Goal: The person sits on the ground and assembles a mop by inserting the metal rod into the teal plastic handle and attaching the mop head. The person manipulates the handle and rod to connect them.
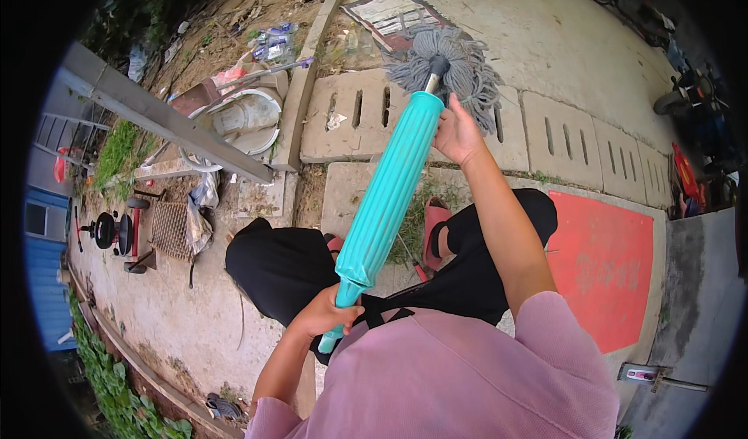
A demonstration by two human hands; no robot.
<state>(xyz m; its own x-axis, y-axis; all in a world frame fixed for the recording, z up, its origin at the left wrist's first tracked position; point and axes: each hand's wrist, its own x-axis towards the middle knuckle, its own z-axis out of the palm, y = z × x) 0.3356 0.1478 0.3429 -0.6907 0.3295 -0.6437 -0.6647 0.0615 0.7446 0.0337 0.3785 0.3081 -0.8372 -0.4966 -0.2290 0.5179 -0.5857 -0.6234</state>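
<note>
A mop with grey string strands and a ribbed turquoise plastic sleeve slants across my lap, head end away from me. A short bare piece of its metal pole shows between sleeve and strands. My left hand is closed around the narrow turquoise grip at the near end. Up by the sleeve's wide far end, my right hand holds its right side; one digit points up past the rim, and the other fingers are partly hidden behind the sleeve.
Beneath the mop head lie slotted concrete drain covers and a worn mat. A metal post slants at left, near a broken white basin and a dustpan. A red mat lies to the right; motorbikes stand beyond.
</note>
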